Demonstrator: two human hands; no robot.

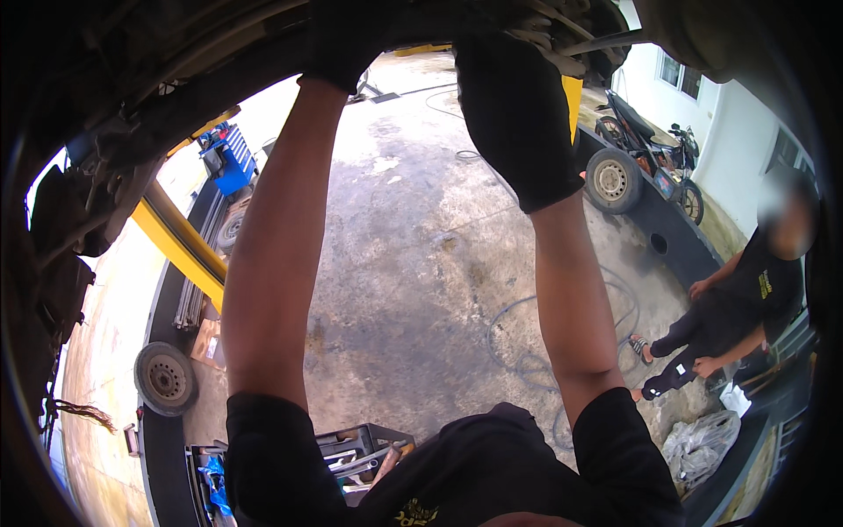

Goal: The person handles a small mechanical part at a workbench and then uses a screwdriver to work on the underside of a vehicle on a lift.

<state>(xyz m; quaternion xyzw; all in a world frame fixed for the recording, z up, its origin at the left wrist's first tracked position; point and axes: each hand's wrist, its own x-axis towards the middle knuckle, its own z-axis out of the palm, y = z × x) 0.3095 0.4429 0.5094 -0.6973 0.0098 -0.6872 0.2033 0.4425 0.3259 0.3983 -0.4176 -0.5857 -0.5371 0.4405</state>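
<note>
Both my arms reach up to the dark underside of a raised vehicle. My left hand, in a black glove, is against the shadowed parts at the top; its fingers are lost in the dark. Right of it, my right hand wears a black glove too, its back toward me. Its fingers go up among the parts beside a metal rod and are hidden. Whether either hand grips anything does not show.
Yellow lift post and loose wheel stand left, blue tool cabinet beyond. Below me sits a tool tray. A hose crosses the floor. At right are another wheel, a motorcycle and a person.
</note>
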